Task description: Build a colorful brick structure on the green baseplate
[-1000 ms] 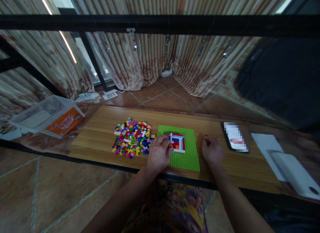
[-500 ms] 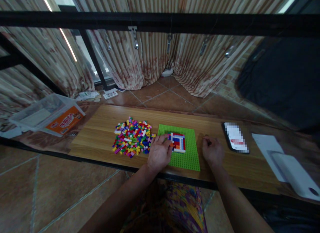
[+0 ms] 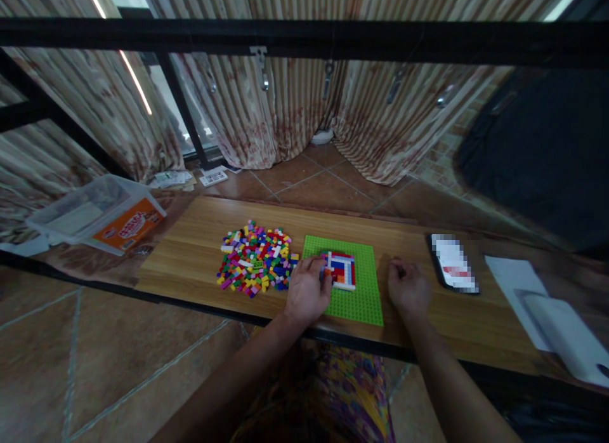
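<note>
My left hand (image 3: 309, 292) rests over the left edge of a green studded baseplate (image 3: 364, 297), thumb and fingers pinched together. Its fingertips touch the left side of a small brick build (image 3: 351, 271) in red, white, blue and orange. What they pinch, if anything, is hidden behind the fingers. To the right of the baseplate my right hand (image 3: 410, 289) lies curled on the table, with nothing visible in it. A pile of loose toy bricks (image 3: 257, 259) in many colours spreads just left of my left hand.
The wooden table (image 3: 181, 252) is long and narrow. A phone (image 3: 454, 265) lies right of my right hand, with white paper (image 3: 514, 278) and a white flat object (image 3: 568, 335) beyond. Far left stands a clear plastic bin (image 3: 85, 208) with an orange label. A black bar (image 3: 304, 40) crosses ahead.
An orange brick showed at my left fingertips before and is no longer visible there. The left fingers have curled in slightly by the build. My right hand keeps its place, and the view has shifted slightly.
</note>
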Demonstrator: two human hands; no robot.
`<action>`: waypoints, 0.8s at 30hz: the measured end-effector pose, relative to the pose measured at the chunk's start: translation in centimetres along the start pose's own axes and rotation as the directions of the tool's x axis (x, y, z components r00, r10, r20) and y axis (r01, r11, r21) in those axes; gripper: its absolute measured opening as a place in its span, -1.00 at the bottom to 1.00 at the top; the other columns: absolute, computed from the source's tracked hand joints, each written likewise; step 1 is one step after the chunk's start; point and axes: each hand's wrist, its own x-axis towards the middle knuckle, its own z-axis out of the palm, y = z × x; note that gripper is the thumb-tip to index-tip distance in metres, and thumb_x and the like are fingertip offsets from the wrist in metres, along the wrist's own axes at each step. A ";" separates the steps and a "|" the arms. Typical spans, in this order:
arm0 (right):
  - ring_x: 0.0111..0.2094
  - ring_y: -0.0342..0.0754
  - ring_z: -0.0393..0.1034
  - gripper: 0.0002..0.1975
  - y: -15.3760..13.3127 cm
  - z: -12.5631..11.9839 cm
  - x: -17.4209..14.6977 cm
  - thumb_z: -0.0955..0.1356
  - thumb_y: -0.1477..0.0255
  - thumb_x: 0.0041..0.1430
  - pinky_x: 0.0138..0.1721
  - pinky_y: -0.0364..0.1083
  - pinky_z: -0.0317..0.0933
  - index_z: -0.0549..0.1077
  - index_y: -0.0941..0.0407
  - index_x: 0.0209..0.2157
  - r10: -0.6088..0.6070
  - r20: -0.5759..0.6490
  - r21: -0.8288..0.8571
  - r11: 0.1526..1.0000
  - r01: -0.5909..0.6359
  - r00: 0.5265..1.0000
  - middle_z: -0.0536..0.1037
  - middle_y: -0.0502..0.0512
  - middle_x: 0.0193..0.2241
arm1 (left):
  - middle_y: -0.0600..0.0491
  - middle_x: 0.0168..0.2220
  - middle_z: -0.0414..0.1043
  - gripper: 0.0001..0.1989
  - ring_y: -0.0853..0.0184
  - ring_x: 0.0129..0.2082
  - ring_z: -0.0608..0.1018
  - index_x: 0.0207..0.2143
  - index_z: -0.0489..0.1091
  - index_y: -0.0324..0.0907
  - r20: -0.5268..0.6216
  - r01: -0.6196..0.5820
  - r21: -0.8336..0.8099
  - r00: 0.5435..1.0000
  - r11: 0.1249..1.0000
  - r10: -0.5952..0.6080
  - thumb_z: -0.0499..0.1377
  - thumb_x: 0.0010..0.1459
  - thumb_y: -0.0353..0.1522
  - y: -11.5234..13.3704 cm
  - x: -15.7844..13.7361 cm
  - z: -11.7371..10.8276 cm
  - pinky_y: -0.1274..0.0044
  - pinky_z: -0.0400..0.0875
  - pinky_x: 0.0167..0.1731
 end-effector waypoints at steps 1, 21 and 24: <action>-0.42 -0.05 0.27 -0.58 0.0 0.0 0.0 0.18 0.24 0.16 -0.39 -0.08 0.07 0.57 0.18 -0.25 -0.003 0.002 0.000 1.000 0.003 1.000 0.51 0.21 -0.32 | -0.10 -0.05 0.43 -0.75 0.19 -0.02 0.45 -0.06 0.37 -0.21 -0.011 0.035 -0.027 0.999 0.999 -0.035 0.09 0.20 -0.39 0.0 0.1 0.2 0.33 0.34 0.06; -0.36 0.00 0.31 -0.62 0.8 0.2 0.1 0.21 0.27 0.15 -0.32 -0.05 0.12 0.56 0.18 -0.23 -0.032 0.000 -0.049 0.998 0.032 0.999 0.50 0.21 -0.32 | -0.02 -0.21 0.49 -0.76 0.27 -0.18 0.54 -0.24 0.35 -0.19 0.093 0.419 -0.309 0.907 0.854 -0.411 0.25 -0.01 -0.48 0.0 2.6 1.5 0.42 0.42 -0.08; -0.35 0.01 0.32 -0.62 0.7 0.2 0.0 0.21 0.26 0.16 -0.32 -0.05 0.12 0.56 0.18 -0.22 -0.021 0.010 -0.065 0.998 0.022 1.000 0.50 0.22 -0.30 | -0.01 -0.21 0.49 -0.76 0.28 -0.18 0.54 -0.22 0.33 -0.18 0.065 0.390 -0.318 0.918 0.864 -0.390 0.24 0.01 -0.47 0.0 2.3 1.6 0.42 0.42 -0.09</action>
